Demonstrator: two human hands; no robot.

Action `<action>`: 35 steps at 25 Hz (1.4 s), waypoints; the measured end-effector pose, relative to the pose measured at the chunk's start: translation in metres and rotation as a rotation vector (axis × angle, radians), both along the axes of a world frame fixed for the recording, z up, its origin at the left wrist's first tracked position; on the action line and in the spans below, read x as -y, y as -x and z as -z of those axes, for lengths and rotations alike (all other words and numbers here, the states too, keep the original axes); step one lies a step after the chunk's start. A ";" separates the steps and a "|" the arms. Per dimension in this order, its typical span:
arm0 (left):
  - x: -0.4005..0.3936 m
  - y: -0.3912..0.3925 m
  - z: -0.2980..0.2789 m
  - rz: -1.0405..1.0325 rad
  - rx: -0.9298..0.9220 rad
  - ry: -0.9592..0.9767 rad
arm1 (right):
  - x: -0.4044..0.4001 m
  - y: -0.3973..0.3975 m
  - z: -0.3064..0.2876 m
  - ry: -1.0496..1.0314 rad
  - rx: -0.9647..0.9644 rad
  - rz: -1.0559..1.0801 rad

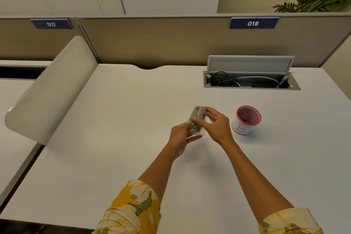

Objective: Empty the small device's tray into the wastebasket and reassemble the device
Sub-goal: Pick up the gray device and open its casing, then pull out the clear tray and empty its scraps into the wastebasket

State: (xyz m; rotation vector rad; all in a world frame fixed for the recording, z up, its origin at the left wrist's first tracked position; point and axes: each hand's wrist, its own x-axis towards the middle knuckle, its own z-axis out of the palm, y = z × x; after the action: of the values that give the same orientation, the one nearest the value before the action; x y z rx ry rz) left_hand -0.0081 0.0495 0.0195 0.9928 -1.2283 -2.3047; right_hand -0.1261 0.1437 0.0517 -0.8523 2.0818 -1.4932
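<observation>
A small grey hole punch (197,118) is held above the white desk, tilted on its side. Its pale translucent tray (199,132) shows along the lower edge, against the device's base. My left hand (180,139) grips the device from below and the left. My right hand (214,123) pinches its top end, thumb across the grey body. A small white wastebasket with a red rim (246,120) stands upright on the desk, just right of my right hand, with a few scraps inside.
The white desk (114,138) spreads all around. An open cable hatch (250,80) with wires sits at the back right. A curved white divider panel (51,91) rises on the left. A beige partition (152,43) closes the far edge.
</observation>
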 end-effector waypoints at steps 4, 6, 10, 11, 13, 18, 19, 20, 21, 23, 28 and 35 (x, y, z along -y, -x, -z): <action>0.003 -0.003 0.006 0.002 0.050 0.055 | -0.005 0.008 0.000 0.112 0.277 0.071; 0.003 -0.004 0.008 -0.017 0.085 0.062 | -0.008 0.012 -0.001 0.243 0.629 0.098; 0.007 -0.005 0.015 -0.060 0.119 0.071 | -0.018 0.017 0.009 0.525 1.173 0.074; 0.009 -0.006 0.016 -0.072 0.122 0.072 | -0.020 0.018 0.013 0.549 1.217 0.087; 0.012 -0.008 0.017 -0.108 0.126 0.074 | -0.023 0.017 0.019 0.533 1.245 0.147; 0.018 -0.009 0.020 -0.166 0.130 0.065 | -0.022 0.014 0.034 0.169 1.053 0.353; 0.018 -0.008 0.020 -0.166 0.129 0.065 | -0.022 0.012 0.038 0.090 1.008 0.354; 0.017 -0.007 0.020 -0.165 0.128 0.065 | -0.022 0.011 0.041 0.039 0.986 0.355; 0.017 -0.006 0.020 -0.163 0.128 0.064 | -0.022 0.010 0.046 0.005 0.975 0.367; 0.017 -0.006 0.020 -0.160 0.127 0.062 | -0.020 0.008 0.055 -0.048 0.932 0.437; 0.017 -0.007 0.021 -0.145 0.134 0.058 | -0.019 0.008 0.077 -0.272 0.694 0.582; 0.014 -0.004 0.022 -0.111 0.126 0.057 | -0.025 0.005 0.079 -0.330 0.368 0.497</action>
State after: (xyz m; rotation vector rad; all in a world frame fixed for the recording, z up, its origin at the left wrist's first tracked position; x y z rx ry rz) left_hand -0.0040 0.0358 -0.0020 1.1703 -1.2468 -2.1390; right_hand -0.1316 0.1684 -0.0272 0.0725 2.2464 -1.3388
